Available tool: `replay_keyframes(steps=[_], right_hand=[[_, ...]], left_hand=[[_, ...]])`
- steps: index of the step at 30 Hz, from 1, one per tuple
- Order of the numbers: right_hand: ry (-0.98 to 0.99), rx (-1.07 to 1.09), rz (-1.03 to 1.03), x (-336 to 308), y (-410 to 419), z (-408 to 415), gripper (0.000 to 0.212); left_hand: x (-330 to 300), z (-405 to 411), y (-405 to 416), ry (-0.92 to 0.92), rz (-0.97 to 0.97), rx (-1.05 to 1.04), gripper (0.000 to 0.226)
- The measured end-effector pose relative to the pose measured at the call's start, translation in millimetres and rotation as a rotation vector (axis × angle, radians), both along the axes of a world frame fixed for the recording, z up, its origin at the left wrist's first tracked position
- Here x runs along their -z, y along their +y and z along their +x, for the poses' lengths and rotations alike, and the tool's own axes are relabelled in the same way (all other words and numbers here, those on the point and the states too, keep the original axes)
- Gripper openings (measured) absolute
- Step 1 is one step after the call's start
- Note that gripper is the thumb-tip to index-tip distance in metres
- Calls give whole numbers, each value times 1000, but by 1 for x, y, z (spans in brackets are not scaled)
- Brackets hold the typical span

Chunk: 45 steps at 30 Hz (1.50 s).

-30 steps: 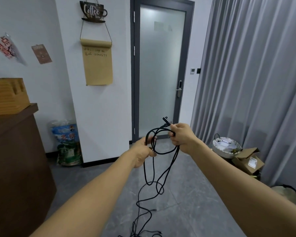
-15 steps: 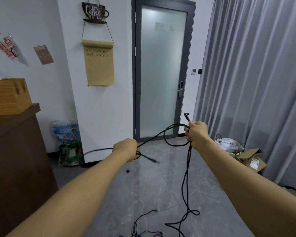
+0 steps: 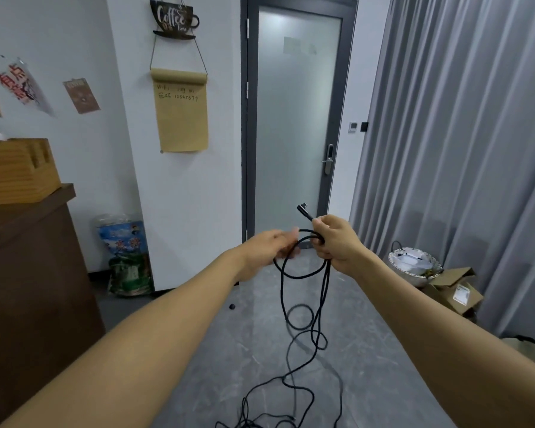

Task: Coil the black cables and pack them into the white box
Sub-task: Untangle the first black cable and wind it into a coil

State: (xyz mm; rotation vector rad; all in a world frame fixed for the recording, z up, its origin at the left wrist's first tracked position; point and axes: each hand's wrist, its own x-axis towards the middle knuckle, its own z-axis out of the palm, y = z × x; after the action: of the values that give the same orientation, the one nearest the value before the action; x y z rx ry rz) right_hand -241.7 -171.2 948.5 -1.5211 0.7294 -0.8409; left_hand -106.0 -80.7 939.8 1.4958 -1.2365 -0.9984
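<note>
The right hand (image 3: 337,242) is closed in a fist around the gathered turns of the black cable (image 3: 303,273), with the angled plug (image 3: 303,209) poking up just above its thumb. The left hand (image 3: 269,247), close beside it, is blurred; its fingers curl at a strand of the same cable, though whether they pinch it or merely guide it I cannot tell. The two hands are near each other, not touching.

Below them one small loop hangs from the fist, and the rest of the cable drops in loose curls to the grey tiled floor (image 3: 223,350), where it lies in a tangle at the bottom edge of the view. The white box is nowhere in sight (the open cardboard carton (image 3: 457,291) by the curtain is brown).

Most of the length looks uncoiled, so the job seems early. The risk lies in that floor tangle: drawing more cable up could tighten the crossed curls into a knot. The turns in the fist could also slip free if the grip loosens while a new loop is added.
</note>
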Motion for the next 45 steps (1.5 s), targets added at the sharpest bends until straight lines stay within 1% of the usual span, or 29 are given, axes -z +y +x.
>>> replay_keyframes(steps=[1,2,5,8,10,12,14,16,18,20,21,22,24,25,27,29,31,33,34,35,37,38,39,40,41,42,43,44,45], right_hand=[[24,-8,-19,0,1,-1,25],[41,-12,-32,0,1,-2,24],[77,-3,-36,3,0,-5,25],[105,46,-12,5,-2,-6,29],[153,88,-17,7,-8,-7,29],[214,136,-53,8,-12,-9,31],[319,189,-137,9,-16,-9,34],[369,231,-140,10,-20,-8,34],[284,279,19,13,-24,-4,27],[45,326,243,13,-28,2,24],[-54,339,305,12,-28,3,26],[-95,339,303,11,-28,2,28],[-87,341,217,8,-27,3,25],[-74,351,147,6,-26,3,25],[-71,380,67,2,-26,1,27],[-66,406,-1,0,-31,0,29],[-72,393,-59,-1,-34,0,29],[-55,352,-121,-3,-33,0,29],[17,346,-191,-4,-32,-1,27],[159,348,-297,-5,-32,-1,26],[567,314,-524,-7,-29,-2,25],[747,272,-587,-7,-26,-1,25],[878,224,-623,-7,-22,1,24],[953,187,-647,-7,-17,4,26],[972,146,-672,-8,-11,9,33],[943,77,-686,-9,-4,14,42],[863,-14,-684,-11,4,20,45],[753,-105,-648,-14,12,27,40],[625,-180,-588,-16,22,31,28]], left_hand=[[0,-3,0,39,-1,19,24],[2,-3,-1,89,-3,20,22],[5,0,-3,253,-45,-15,26],[2,4,-2,319,-80,-88,28],[0,9,2,268,-81,-108,26],[0,17,6,137,-69,-125,21],[1,24,7,34,-69,-172,26],[2,29,8,26,-97,-234,27],[2,34,9,3,-98,-283,28],[4,40,12,-80,-69,-317,22],[5,43,14,-101,-59,-323,17],[5,45,16,-113,-46,-321,13],[4,50,20,-147,-5,-299,10],[4,53,22,-197,25,-292,16],[1,59,23,-348,86,-289,26],[-4,63,23,-490,133,-269,23],[-8,64,23,-543,168,-238,19],[-10,64,22,-568,150,-237,18],[-11,62,21,-566,117,-247,16],[-13,60,20,-538,74,-261,14],[-17,55,17,-438,-12,-279,11],[-20,53,16,-390,-46,-277,9],[-22,50,15,-347,-75,-268,8],[-25,48,13,-310,-102,-258,8],[-28,44,12,-279,-129,-247,8],[-30,40,10,-250,-158,-238,9],[-32,36,8,-223,-188,-233,9],[-34,33,5,-205,-210,-229,9],[-36,31,4,-198,-224,-226,9]])
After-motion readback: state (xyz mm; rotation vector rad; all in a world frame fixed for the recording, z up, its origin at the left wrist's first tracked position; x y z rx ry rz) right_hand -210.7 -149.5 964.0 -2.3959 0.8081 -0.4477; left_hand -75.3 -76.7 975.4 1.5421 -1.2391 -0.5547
